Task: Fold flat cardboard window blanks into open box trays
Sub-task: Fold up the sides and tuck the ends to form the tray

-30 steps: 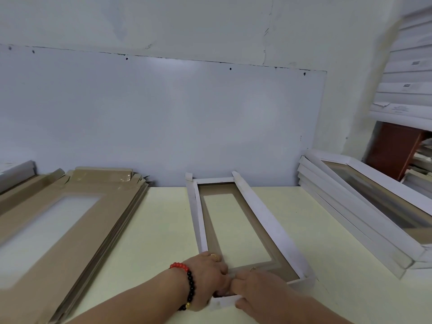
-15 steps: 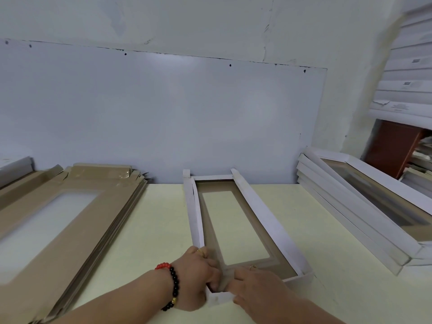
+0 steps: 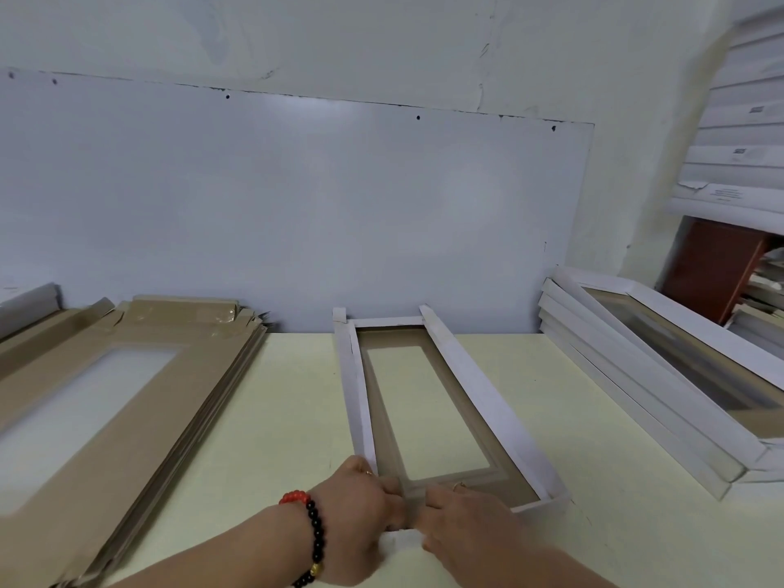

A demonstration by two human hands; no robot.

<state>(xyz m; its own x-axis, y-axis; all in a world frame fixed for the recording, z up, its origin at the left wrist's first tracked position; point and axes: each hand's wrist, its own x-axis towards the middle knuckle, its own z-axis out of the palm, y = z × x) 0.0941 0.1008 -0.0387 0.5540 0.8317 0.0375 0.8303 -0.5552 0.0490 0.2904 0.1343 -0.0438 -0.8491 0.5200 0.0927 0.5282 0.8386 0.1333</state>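
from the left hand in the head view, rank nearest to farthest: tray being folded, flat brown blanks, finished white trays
1. Tray being folded: the left hand touches its near end, centre.
2. Flat brown blanks: stacked to the left.
3. Finished white trays: stacked far right, beyond the right hand.

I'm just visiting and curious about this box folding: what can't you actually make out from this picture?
All from the head camera:
- Near end wall of the tray: covered by the left hand and right hand, so the fold there is hidden.
- Fingertips of both hands: tucked out of sight.
- Flat stack: cut off by the left edge; count unclear.
- Finished trays: run off the right edge.
- Labels on the shelf boxes: too small to read.
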